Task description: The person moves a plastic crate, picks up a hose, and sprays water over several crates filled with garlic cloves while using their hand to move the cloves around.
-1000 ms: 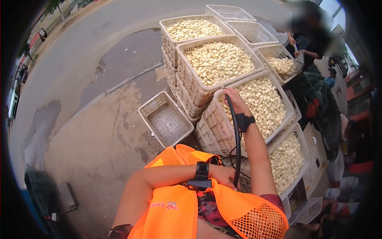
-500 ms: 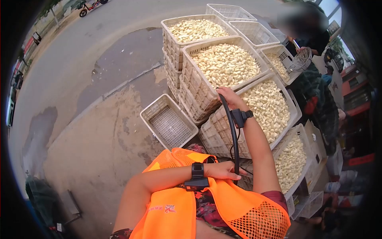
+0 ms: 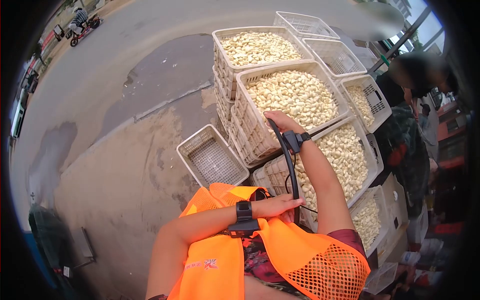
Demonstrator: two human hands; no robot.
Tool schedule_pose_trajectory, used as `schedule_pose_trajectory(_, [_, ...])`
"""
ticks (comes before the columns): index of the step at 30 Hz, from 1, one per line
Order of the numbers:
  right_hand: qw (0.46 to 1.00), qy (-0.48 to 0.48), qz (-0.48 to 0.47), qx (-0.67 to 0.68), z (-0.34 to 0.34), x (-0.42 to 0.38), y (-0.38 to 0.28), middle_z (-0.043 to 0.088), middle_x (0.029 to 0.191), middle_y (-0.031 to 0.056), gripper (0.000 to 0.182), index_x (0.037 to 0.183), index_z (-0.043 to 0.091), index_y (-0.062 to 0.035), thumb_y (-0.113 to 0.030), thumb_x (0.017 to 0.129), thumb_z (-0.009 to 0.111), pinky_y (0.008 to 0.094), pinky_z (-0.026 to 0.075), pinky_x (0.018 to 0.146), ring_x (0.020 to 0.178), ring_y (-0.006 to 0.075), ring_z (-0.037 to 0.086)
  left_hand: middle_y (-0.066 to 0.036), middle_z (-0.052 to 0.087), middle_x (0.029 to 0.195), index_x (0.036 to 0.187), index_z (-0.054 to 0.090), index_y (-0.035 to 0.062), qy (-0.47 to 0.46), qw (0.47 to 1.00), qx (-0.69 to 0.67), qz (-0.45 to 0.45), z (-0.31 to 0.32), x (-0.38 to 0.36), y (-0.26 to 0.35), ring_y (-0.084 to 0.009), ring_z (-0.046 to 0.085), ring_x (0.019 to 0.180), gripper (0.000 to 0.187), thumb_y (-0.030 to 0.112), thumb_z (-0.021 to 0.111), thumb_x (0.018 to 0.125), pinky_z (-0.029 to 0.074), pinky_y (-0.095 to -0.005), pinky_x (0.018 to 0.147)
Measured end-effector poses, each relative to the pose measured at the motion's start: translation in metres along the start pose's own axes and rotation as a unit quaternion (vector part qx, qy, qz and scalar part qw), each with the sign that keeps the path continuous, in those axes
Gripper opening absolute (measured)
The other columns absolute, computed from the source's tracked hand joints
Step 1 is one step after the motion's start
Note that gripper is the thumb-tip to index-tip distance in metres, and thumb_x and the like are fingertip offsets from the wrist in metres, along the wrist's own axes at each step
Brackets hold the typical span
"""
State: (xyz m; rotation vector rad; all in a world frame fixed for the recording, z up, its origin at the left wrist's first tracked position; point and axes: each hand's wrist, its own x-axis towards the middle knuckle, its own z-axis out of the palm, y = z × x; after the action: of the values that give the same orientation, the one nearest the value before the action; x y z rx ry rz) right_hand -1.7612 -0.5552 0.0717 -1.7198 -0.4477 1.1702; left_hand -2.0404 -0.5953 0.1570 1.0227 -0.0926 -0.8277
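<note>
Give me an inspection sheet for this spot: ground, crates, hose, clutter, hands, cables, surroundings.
Surface: patched concrete ground, stained.
Job's things: black hose running between both hands; stacked crates of peeled garlic.
Clutter: empty crate on the ground; empty crates at the back of the stack.
Hands: right hand grips the hose's upper end over a crate rim; left hand touches its lower part.
Cables: thin black cord beside the hose.
Surroundings: another person at right; road with a rider.

An outdoor scene in flat daylight: a grey paved road (image 3: 125,45) curves past a patched concrete apron (image 3: 125,170) with dark stains. Beyond the road's far edge a rider on a scooter (image 3: 80,22) passes. Across the apron from the road stand red-fronted stalls (image 3: 450,125).
</note>
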Motion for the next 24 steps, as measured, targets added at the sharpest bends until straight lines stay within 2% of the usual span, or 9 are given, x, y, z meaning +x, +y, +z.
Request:
schedule_pose_trajectory(6, [0.993,0.004,0.045,-0.107,-0.027,0.008,-0.008,0.045,0.055,-0.0033,0.033,0.076,0.059,-0.0094,-0.038,0.089,0.05,0.0272,0.03,0.041,0.046,0.0089,0.038,-0.008,0.063,0.097,0.11,0.053,0.0051,0.091,0.988,-0.097,0.083,-0.026,0.033,0.014,-0.0156,0.062,0.088,0.046,0.044,0.033,0.098,0.051,-0.0292,0.077])
schedule_pose_trajectory(10, [0.976,0.031,-0.029,-0.213,-0.049,0.025,-0.021,0.054,0.057,0.0026,0.043,0.084,0.064,-0.0032,-0.044,0.089,0.05,0.0285,0.04,0.046,0.048,0.0128,0.049,-0.008,0.065,0.093,0.105,0.054,0.0051,0.173,0.978,-0.104,0.048,-0.04,0.049,0.014,-0.0167,0.064,0.087,0.038,0.038,0.037,0.099,0.051,-0.0294,0.076])
schedule_pose_trajectory(12, [0.956,0.082,-0.071,-0.272,-0.068,0.041,-0.021,0.059,0.06,0.0078,0.039,0.083,0.067,-0.0038,-0.039,0.09,0.05,0.0331,0.046,0.053,0.054,0.0215,0.058,-0.008,0.065,0.092,0.106,0.054,0.0047,0.195,0.972,-0.126,0.03,-0.044,0.052,0.017,-0.0163,0.064,0.086,0.037,0.037,0.038,0.099,0.052,-0.0286,0.073])
schedule_pose_trajectory(14, [0.868,0.195,-0.184,-0.418,-0.105,0.071,-0.01,0.063,0.065,0.0118,0.032,0.085,0.069,-0.0057,-0.031,0.088,0.049,0.0388,0.049,0.062,0.064,0.0316,0.062,-0.007,0.065,0.091,0.106,0.053,0.0043,0.215,0.965,-0.151,0.015,-0.047,0.055,0.02,-0.016,0.064,0.084,0.036,0.036,0.039,0.098,0.053,-0.0279,0.071])
schedule_pose_trajectory(16, [0.782,0.287,-0.211,-0.512,-0.133,0.079,-0.017,0.065,0.078,0.0137,0.022,0.091,0.07,-0.0082,-0.017,0.084,0.051,0.0407,0.05,0.071,0.078,0.0354,0.062,-0.009,0.063,0.096,0.116,0.049,0.0019,0.247,0.965,-0.087,-0.01,-0.051,0.056,0.023,-0.0148,0.064,0.082,0.037,0.033,0.039,0.098,0.055,-0.0272,0.067])
schedule_pose_trajectory(17, [0.784,0.281,-0.213,-0.511,-0.149,0.088,-0.013,0.065,0.078,0.0137,0.022,0.091,0.07,-0.0082,-0.017,0.084,0.051,0.0407,0.05,0.071,0.078,0.0354,0.062,-0.009,0.063,0.096,0.116,0.049,0.0019,0.252,0.963,-0.092,-0.01,-0.053,0.057,0.024,-0.0148,0.064,0.082,0.037,0.033,0.039,0.098,0.055,-0.0272,0.067])
schedule_pose_trajectory(20, [0.777,0.258,-0.307,-0.486,-0.166,0.102,-0.005,0.065,0.088,0.0158,0.021,0.094,0.07,-0.0067,-0.003,0.077,0.057,0.0373,0.049,0.078,0.086,0.0334,0.061,-0.012,0.061,0.084,0.129,0.032,0.0024,0.285,0.956,-0.03,0.07,-0.053,0.056,0.033,-0.0181,0.065,0.076,0.041,0.029,0.037,0.098,0.055,-0.0265,0.059])
schedule_pose_trajectory(22, [0.803,0.187,-0.254,-0.506,-0.167,0.103,-0.008,0.063,0.094,0.0169,0.026,0.095,0.07,-0.0071,0.002,0.074,0.058,0.0366,0.048,0.081,0.091,0.0318,0.06,-0.011,0.056,0.109,0.146,0.005,0.0122,0.31,0.947,-0.063,0.052,-0.05,0.052,0.044,-0.0139,0.064,0.081,0.059,0.02,0.039,0.098,0.055,-0.027,0.065])
schedule_pose_trajectory(24, [0.815,0.183,-0.232,-0.499,-0.162,0.103,-0.01,0.063,0.089,0.0159,0.026,0.097,0.07,-0.0069,0.001,0.074,0.059,0.037,0.048,0.079,0.088,0.0319,0.061,-0.011,0.056,0.11,0.145,-0.005,0.0158,0.322,0.945,-0.05,0.038,-0.052,0.052,0.047,-0.0138,0.064,0.081,0.065,0.019,0.039,0.097,0.055,-0.0268,0.064])
